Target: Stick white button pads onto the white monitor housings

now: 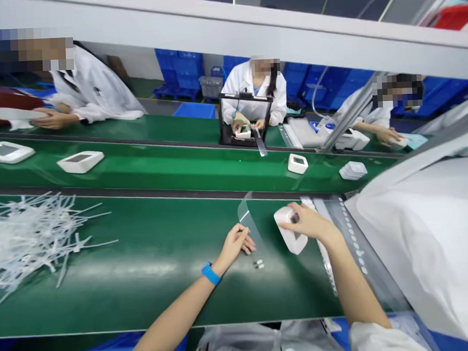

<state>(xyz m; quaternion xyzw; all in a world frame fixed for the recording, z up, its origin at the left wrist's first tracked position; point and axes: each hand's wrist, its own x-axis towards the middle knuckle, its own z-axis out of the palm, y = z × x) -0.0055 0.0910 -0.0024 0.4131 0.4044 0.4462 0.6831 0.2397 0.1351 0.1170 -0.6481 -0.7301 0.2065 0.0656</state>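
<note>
My right hand [306, 221] is closed round a small white plastic device [289, 230], tilted on the green mat [152, 262], with a small dark part under my fingertips. My left hand [237, 242], with a blue wristband, pinches the lower end of a clear plastic strip [246, 216] that curves up from the mat. Two tiny grey parts [258, 265] lie on the mat just below my left hand. A sheet with rows of small white dots [350, 227] runs along the mat beside my right forearm.
A heap of white cable ties [31, 236] covers the mat's left end. Beyond, a green conveyor belt [179, 167] carries white devices [80, 161]. Three people in white coats work on the far side. A large white bag [430, 234] fills the right.
</note>
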